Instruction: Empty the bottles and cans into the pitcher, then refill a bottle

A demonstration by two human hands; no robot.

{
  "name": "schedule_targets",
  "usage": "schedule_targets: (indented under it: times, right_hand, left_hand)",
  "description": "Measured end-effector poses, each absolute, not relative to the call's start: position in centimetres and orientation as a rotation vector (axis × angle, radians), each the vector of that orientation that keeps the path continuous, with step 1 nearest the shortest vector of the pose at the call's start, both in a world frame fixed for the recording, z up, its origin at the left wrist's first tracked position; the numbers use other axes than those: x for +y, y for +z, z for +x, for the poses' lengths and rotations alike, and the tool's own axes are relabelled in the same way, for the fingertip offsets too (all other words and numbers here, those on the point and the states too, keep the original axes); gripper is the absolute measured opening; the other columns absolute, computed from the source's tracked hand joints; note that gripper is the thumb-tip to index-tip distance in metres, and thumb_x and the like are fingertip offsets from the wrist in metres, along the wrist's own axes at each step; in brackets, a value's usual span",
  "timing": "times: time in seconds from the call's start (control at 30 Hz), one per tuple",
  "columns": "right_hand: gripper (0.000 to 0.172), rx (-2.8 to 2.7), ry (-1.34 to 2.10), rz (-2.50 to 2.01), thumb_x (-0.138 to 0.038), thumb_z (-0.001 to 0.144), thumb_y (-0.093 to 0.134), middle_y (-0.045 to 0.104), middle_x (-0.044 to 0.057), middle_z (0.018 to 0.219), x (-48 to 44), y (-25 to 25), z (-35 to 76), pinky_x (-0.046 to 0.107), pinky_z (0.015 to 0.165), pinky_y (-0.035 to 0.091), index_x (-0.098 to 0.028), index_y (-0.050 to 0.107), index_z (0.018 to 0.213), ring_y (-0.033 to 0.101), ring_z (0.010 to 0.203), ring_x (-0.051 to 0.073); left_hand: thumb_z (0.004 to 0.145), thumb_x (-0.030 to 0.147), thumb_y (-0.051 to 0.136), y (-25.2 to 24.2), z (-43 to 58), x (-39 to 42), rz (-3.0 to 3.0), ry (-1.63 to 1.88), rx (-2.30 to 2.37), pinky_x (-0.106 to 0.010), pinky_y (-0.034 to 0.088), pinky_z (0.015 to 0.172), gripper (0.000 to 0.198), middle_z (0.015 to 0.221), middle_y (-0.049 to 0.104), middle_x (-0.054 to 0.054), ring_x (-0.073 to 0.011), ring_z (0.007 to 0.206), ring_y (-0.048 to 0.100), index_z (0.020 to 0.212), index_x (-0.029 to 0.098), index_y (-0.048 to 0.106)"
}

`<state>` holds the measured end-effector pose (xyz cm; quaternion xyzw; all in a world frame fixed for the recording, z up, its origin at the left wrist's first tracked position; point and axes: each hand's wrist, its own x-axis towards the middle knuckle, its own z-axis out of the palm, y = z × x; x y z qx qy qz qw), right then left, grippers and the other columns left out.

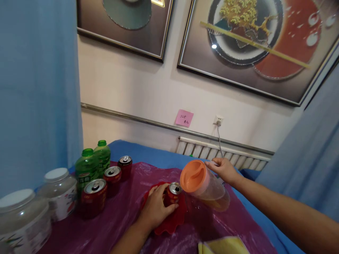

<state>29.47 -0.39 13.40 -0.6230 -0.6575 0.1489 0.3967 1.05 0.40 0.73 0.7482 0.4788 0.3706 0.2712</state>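
My left hand is wrapped round a red drink can, whose top is open. Under the can lies a red scalloped dish. By its handle, my right hand grips a clear plastic pitcher with an orange lid. The pitcher is tilted to the left, its lid close beside the can's top. Some yellowish liquid shows low in the pitcher. I cannot tell whether any liquid is running out of it.
Several opened cans stand to the left, beside two green bottles. Two clear jars with white lids are further left. A yellow cloth lies at the front. Purple plastic sheeting covers the table; a radiator is behind.
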Motion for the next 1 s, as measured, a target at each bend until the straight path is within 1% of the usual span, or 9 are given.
schedule_targets:
  times: [0.23, 0.43, 0.73, 1.0]
  right_hand:
    - [0.058, -1.686, 0.367, -1.562, -0.065, 0.075, 0.061, 0.020, -0.006, 0.054, -0.35, 13.40, 29.42, 0.025, 0.046, 0.018, -0.025, 0.026, 0.052, 0.022, 0.049, 0.009]
    - [0.058, -1.683, 0.354, -1.550, -0.064, 0.076, 0.061, 0.019, -0.007, 0.054, -0.30, 13.33, 29.45, 0.024, 0.045, 0.018, -0.025, 0.024, 0.054, 0.020, 0.050, 0.009]
    - [0.059, -1.695, 0.356, -1.572, -0.068, 0.075, 0.059, 0.020, -0.007, 0.054, -0.25, 13.15, 29.78, 0.025, 0.046, 0.018, -0.025, 0.025, 0.054, 0.021, 0.050, 0.009]
    - [0.061, -1.713, 0.335, -1.571, -0.070, 0.075, 0.059, 0.020, -0.006, 0.054, -0.28, 13.10, 29.91, 0.024, 0.046, 0.018, -0.024, 0.026, 0.053, 0.021, 0.051, 0.009]
  left_hand:
    - [0.062, 0.025, 0.083, 0.87, 1.01, 0.35, 2.025, 0.996, 1.289, -0.046, 0.041, 0.106, 0.061, 0.124, 0.071, -0.009, -0.0330, 0.121, 0.059, 0.119, 0.023, 0.065]
    - [0.062, 0.026, 0.083, 0.60, 0.95, 0.41, 2.014, 0.992, 1.276, -0.046, 0.040, 0.107, 0.062, 0.126, 0.069, -0.010, -0.0332, 0.124, 0.057, 0.121, 0.022, 0.064]
    - [0.061, 0.024, 0.084, 0.73, 1.10, 0.37, 2.010, 1.009, 1.286, -0.046, 0.042, 0.106, 0.062, 0.124, 0.070, -0.010, -0.0326, 0.121, 0.059, 0.120, 0.023, 0.065]
    - [0.063, 0.024, 0.083, 0.85, 1.08, 0.34, 2.005, 0.980, 1.277, -0.044, 0.041, 0.107, 0.062, 0.126, 0.069, -0.009, -0.0314, 0.122, 0.057, 0.122, 0.022, 0.063]
